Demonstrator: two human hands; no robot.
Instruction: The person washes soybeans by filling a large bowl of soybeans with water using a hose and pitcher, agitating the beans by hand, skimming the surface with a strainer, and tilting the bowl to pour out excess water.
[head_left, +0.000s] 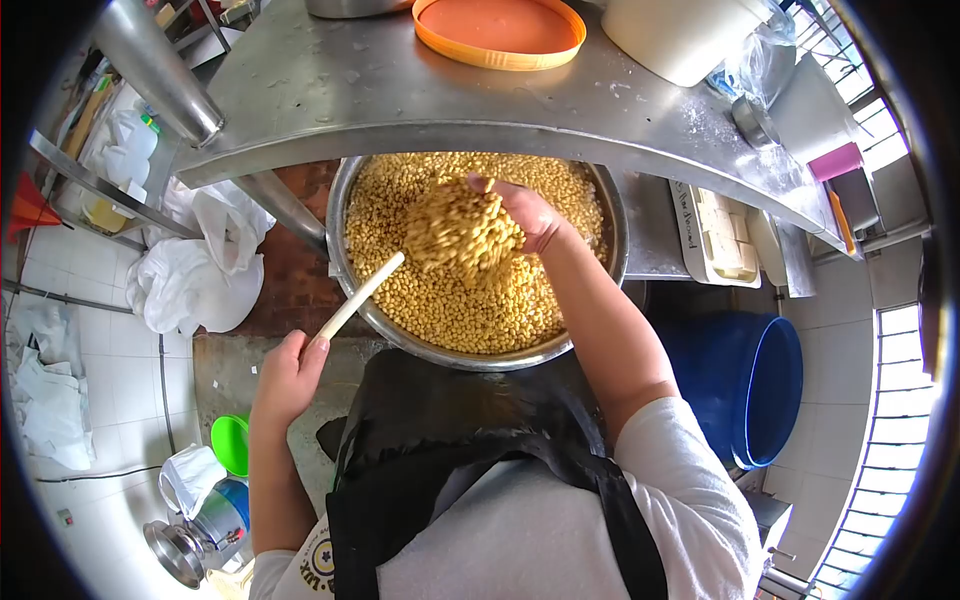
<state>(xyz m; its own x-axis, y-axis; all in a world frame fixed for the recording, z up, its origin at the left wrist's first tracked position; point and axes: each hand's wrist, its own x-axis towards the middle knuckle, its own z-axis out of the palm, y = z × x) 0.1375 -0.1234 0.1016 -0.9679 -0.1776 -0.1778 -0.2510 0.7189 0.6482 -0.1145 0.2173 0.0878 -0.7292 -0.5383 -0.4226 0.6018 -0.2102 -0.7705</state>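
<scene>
A mass of small golden-yellow grains or beans (pixel 460 325) is held in a wide, round metal basin (pixel 618 240), which lies below and partly behind the front edge of a grey metal table (pixel 330 90). A long pale stick-like handle (pixel 362 292) is gripped near its lower end by the closed left hand (pixel 294 372), and its upper end is met by the beans inside the basin. The right hand (pixel 530 215) is placed over the beans, with a blurred heap of them beside it; whether any are grasped cannot be told, as the fingers are partly hidden. On the table, a shallow round orange tray (pixel 500 30) is seen near a white bucket-like container (pixel 680 35).
</scene>
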